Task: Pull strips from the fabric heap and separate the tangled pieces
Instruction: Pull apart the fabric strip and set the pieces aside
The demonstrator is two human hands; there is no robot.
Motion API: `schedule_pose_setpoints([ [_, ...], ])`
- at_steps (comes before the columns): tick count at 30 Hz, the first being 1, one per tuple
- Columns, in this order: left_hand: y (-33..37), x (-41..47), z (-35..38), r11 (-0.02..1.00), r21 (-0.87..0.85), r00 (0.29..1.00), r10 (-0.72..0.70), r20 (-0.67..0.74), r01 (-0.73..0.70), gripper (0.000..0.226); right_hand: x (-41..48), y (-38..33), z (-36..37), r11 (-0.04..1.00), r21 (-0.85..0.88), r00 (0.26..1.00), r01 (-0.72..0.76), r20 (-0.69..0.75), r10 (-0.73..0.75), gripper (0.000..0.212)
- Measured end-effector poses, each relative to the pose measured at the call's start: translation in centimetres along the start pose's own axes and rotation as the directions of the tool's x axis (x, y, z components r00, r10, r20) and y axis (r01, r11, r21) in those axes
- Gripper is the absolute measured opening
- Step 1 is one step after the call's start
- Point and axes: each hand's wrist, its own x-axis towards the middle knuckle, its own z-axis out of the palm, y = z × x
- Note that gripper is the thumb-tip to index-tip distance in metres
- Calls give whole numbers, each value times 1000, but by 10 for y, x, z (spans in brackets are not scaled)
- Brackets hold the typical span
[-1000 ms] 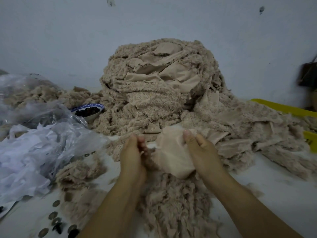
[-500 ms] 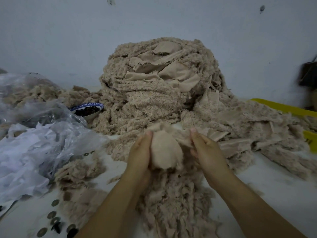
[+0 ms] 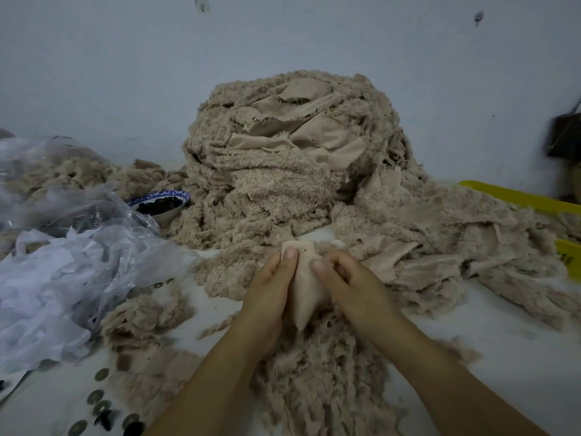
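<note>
Nearest, on the white tabletop (image 3: 509, 357), a loose row of small round discs (image 3: 100, 401) runs off the lower left edge, too cut off to count. A fluffy beige strip (image 3: 320, 382) lies between the two forearms. Just above it, the left hand (image 3: 270, 294) and the right hand (image 3: 349, 284) sit close together. Each pinches the same smooth beige fabric piece (image 3: 303, 297), with a thumb pressed on its upper face and the fingers curled beneath. The piece's lower end hangs down onto the fluffy strip. Left of the hands is one separate clump of fluff (image 3: 141, 316), and beyond it crumpled clear plastic bags (image 3: 63, 272) cover that side of the table. One blue-rimmed bowl (image 3: 163, 202) of dark bits stands half hidden behind the plastic, touching the foot of the fabric heap (image 3: 283, 171). This single tall mound of tangled fluffy strips and smooth scraps fills the middle and spills rightward over a yellow tray (image 3: 515, 196). Behind everything is a plain pale wall (image 3: 125, 73), and one dark object (image 3: 566, 136) sits blurred at the right edge.
</note>
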Motion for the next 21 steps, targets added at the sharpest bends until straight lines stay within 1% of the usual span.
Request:
schedule_pose_setpoints([
  [1,0,0,1,1000,2,1000,5,-29,-5,31,0,0,-1,999,-37,999,22,-26,-23,27],
  [2,1,1,1,1000,-26,995,3,-99,-5,30,1,0,-4,998,-60,997,31,-67,-35,31],
  [4,5,5,-6,989,-148,964,-46,-261,7,30,2,-1,-11,999,-51,988,14,-154,-22,35],
  [5,8,8,-12,980,-201,949,-73,-305,11,31,3,-2,-15,999,-34,983,2,-183,-8,37],
  [6,10,9,-18,971,-237,942,-91,-322,13,33,4,-2,-18,1000,-20,980,-9,-199,4,39],
  [8,13,8,-24,952,-304,943,-130,-307,33,33,4,-1,-22,999,4,980,-42,-194,42,43],
  [10,15,6,-21,925,-372,959,-168,-228,73,30,4,4,-21,994,-12,982,-110,-154,107,47],
  [11,15,5,-18,914,-394,969,-176,-171,96,31,4,7,-20,991,-55,984,-123,-138,114,46],
  [12,16,2,-15,908,-403,978,-177,-113,118,31,5,10,-19,987,-127,988,-103,-130,86,40],
  [13,17,0,-13,909,-394,983,-171,-60,134,29,6,12,-19,974,-216,993,-69,-111,46,29],
  [14,19,-2,-12,915,-373,985,-170,-8,155,26,6,12,-19,951,-308,997,-29,-71,7,29],
  [15,21,-5,-11,920,-343,982,-182,53,190,22,6,13,-18,925,-380,999,21,-17,-30,44],
  [16,23,-8,-9,917,-315,968,-217,122,245,25,6,14,-16,911,-406,997,75,47,-61,58],
  [17,25,-11,-8,903,-294,944,-264,198,314,32,6,14,-12,901,-418,991,118,109,-80,66],
  [18,25,-14,-7,884,-282,916,-301,266,373,38,5,14,-8,898,-409,982,160,155,-104,68],
  [19,25,-16,-6,874,-268,896,-320,308,405,40,5,15,-5,901,-394,977,183,171,-124,63],
  [20,26,-18,-5,876,-252,888,-323,327,412,40,5,16,-4,908,-373,978,191,152,-143,50],
  [21,25,-18,-6,886,-240,895,-316,315,397,40,5,17,-5,913,-367,983,178,102,-151,29],
])
